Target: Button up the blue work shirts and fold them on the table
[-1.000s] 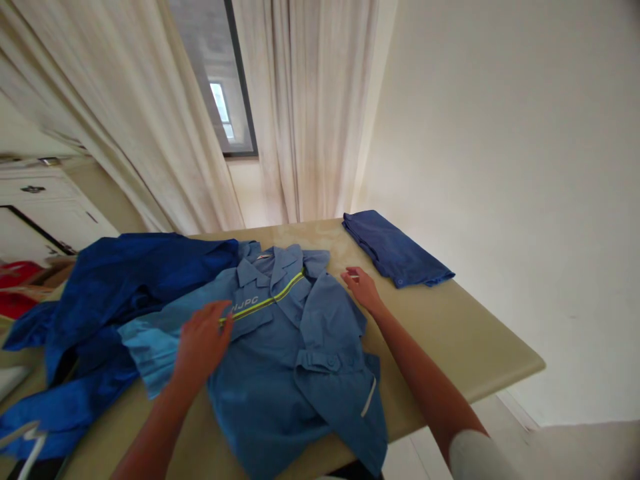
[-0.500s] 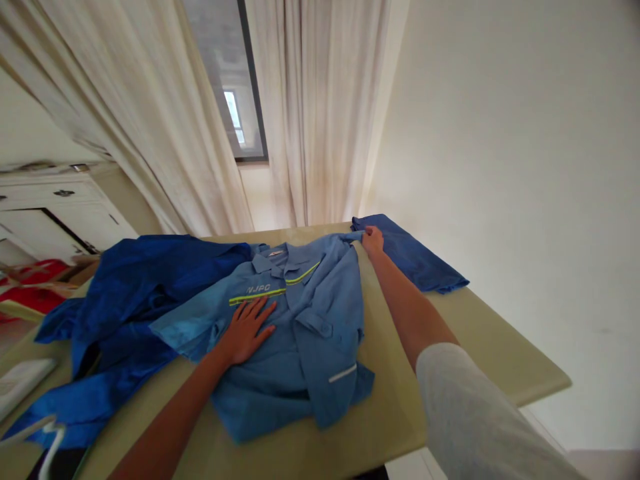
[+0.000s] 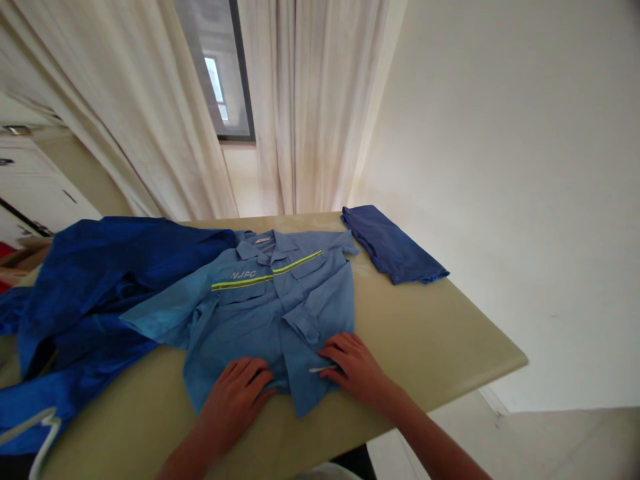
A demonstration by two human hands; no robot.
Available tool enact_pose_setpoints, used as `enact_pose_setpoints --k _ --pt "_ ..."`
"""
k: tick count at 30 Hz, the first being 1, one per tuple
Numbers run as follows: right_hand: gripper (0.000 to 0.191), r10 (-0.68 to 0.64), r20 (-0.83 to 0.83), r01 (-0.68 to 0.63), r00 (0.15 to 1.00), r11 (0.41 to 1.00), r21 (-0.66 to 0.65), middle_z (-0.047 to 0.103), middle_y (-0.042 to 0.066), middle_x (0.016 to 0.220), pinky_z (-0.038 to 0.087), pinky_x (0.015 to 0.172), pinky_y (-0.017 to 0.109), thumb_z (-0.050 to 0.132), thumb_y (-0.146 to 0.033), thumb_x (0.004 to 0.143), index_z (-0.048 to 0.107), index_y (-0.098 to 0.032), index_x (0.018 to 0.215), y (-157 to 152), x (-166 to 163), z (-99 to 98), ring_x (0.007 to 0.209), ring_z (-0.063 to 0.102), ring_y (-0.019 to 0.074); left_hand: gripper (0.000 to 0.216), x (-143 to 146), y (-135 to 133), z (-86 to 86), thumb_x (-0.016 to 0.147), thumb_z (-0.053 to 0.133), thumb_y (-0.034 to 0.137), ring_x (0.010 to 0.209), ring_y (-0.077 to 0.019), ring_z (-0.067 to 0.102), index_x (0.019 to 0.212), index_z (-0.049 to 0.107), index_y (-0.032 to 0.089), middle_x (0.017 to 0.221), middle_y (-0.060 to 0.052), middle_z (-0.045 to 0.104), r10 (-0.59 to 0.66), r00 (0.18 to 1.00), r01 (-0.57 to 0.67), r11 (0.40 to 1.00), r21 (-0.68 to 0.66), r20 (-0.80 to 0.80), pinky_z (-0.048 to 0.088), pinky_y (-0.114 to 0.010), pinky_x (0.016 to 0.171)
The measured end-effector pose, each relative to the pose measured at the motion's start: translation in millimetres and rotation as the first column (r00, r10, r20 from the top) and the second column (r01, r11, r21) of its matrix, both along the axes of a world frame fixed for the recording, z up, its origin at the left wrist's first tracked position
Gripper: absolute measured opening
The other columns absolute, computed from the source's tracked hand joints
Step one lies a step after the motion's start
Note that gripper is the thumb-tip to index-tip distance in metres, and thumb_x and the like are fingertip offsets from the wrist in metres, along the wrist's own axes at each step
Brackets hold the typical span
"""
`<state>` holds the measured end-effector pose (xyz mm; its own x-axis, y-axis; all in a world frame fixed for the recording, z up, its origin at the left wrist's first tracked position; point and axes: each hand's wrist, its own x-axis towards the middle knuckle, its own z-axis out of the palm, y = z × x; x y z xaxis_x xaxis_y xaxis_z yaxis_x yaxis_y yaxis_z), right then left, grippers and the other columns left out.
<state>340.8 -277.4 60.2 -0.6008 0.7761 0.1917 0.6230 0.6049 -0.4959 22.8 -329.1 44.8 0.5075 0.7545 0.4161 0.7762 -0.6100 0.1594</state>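
A light blue work shirt (image 3: 250, 333) with "NJPC" lettering and a yellow-green stripe lies front up, its collar toward the window. At its lower left hem is my left hand (image 3: 237, 393), fingers bent and closed on the cloth. My right hand (image 3: 353, 367) grips the shirt's lower right side, thumb and fingers pinching the fabric beside a small white strip. One loose cuff with a button lies folded across the front. The left sleeve in view spreads toward a darker blue garment; the other reaches toward the folded dark blue cloth.
A crumpled bright blue garment (image 3: 115, 280) covers the table's left part. Folded dark blue cloth (image 3: 393, 243) lies at the back right. A white hanger (image 3: 47, 427) shows lower left. The beige table (image 3: 425, 340) ends near a wall; curtains (image 3: 320, 100) hang behind.
My right hand has let go of the sleeve and come down to the shirt's lower right side. My left hand has moved from the chest down to the hem. The shirt lies flatter.
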Motion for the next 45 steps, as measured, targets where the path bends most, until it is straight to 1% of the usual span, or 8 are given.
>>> enact_pose_setpoints --k 7,14,16,23,26,30,39,45 --pt "0.024 -0.246 -0.462 0.286 0.852 0.958 0.019 0.072 0.005 0.091 0.053 0.079 0.033 0.054 -0.036 0.105 0.073 -0.023 0.096 14 25 16.8 0.086 0.066 0.0213 0.037 -26 -29 10.6 0.1 0.048 0.011 0.099 -0.0152 0.071 0.128 0.068 0.026 0.11 -0.002 0.077 0.015 0.981 -0.057 0.976 0.212 0.194 0.055 -0.027 0.094" --pt "0.04 -0.752 -0.53 0.805 0.393 0.56 -0.198 0.073 0.011 0.095 0.054 0.082 0.04 0.051 -0.054 0.098 0.069 -0.019 0.099 -7 89 -5.4 0.088 0.067 0.0265 0.025 -49 -73 -9.1 0.104 0.049 0.038 0.089 -0.0162 0.074 0.106 0.074 0.036 0.097 0.004 0.078 0.128 0.963 -0.093 0.984 -0.152 0.239 0.062 -0.027 0.084" --pt "0.043 -0.761 -0.496 0.794 0.417 0.571 -0.209 0.073 0.013 0.101 0.055 0.083 0.043 0.052 -0.056 0.097 0.068 -0.018 0.109 -15 96 -11.3 0.09 0.068 0.0279 0.027 -47 -80 -15.5 0.103 0.049 0.043 0.093 -0.019 0.074 0.103 0.075 0.036 0.101 0.002 0.078 0.18 0.968 -0.139 0.965 -0.221 0.176 0.063 -0.032 0.087" --pt "0.044 -0.321 -0.028 0.321 0.947 0.947 -0.006 0.067 0.011 0.132 0.047 0.106 0.053 0.074 -0.052 0.087 0.071 -0.028 0.124 -20 81 1.4 0.123 0.06 0.0338 0.076 -25 -62 -15.1 0.09 0.062 0.065 0.142 -0.036 0.05 0.157 0.045 0.034 0.158 -0.01 0.051 0.256 0.963 -0.265 0.957 -0.116 -0.088 0.04 -0.059 0.118" --pt "0.029 -0.376 0.015 0.375 0.926 0.926 0.036 0.072 0.009 0.099 0.052 0.091 0.046 0.056 -0.048 0.1 0.073 -0.026 0.092 -9 76 1.0 0.097 0.067 0.0298 0.09 -27 -53 -14.5 0.082 0.07 0.069 0.144 -0.0363 0.048 0.159 0.041 0.033 0.162 -0.012 0.046 0.127 0.987 -0.139 0.98 -0.14 -0.094 0.041 -0.055 0.118" --pt "0.036 -0.502 -0.175 0.515 0.847 0.856 0.043 0.07 0.008 0.088 0.051 0.078 0.038 0.04 -0.047 0.106 0.063 -0.025 0.089 1 72 -3.6 0.083 0.067 0.026 0.029 -24 -52 -19.8 0.102 0.053 0.039 0.116 -0.0227 0.069 0.125 0.071 0.036 0.128 -0.002 0.074 0.094 0.994 -0.092 0.995 -0.046 0.059 0.054 -0.041 0.105" --pt "0.045 -0.703 -0.251 0.731 0.665 0.682 0.028 0.069 0.009 0.082 0.042 0.067 0.035 0.027 -0.059 0.105 0.055 -0.025 0.094 46 86 -3.1 0.074 0.065 0.0276 0.034 1 10 1.7 0.107 0.033 0.041 0.097 -0.0243 0.072 0.111 0.062 0.023 0.103 -0.008 0.074 0.442 0.834 -0.366 0.891 -0.269 0.33 0.06 -0.042 0.089" --pt "0.049 -0.807 -0.235 0.834 0.542 0.551 0.033 0.072 0.014 0.087 0.043 0.07 0.035 0.03 -0.058 0.102 0.062 -0.021 0.094 86 113 -9.0 0.081 0.066 0.0287 0.041 -19 54 19.2 0.102 0.042 0.048 0.107 -0.0366 0.062 0.112 0.065 0.015 0.112 -0.019 0.066 0.554 0.819 -0.56 0.829 -0.004 0.151 0.05 -0.054 0.094"
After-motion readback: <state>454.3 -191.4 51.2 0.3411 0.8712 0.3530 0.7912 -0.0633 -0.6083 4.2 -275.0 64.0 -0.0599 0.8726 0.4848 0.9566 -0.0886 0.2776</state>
